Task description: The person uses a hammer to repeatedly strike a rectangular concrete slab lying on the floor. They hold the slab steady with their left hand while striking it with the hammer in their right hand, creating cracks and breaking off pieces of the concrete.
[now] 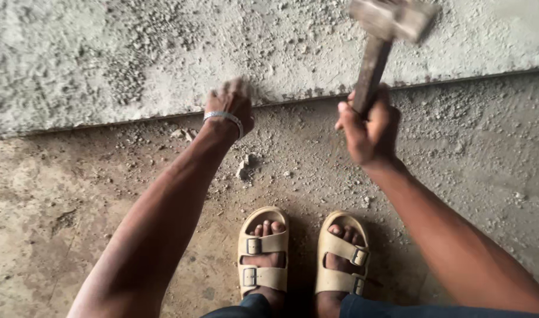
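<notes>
Rough wall (104, 59) edge; right hand (369, 126) grips hammer (381, 35).

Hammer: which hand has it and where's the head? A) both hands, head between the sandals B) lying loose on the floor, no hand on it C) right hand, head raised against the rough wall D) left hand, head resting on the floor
C: the right hand grips the wooden handle of the hammer, whose blurred head is up over the rough wall, while the left hand sits at the wall's base.
</notes>
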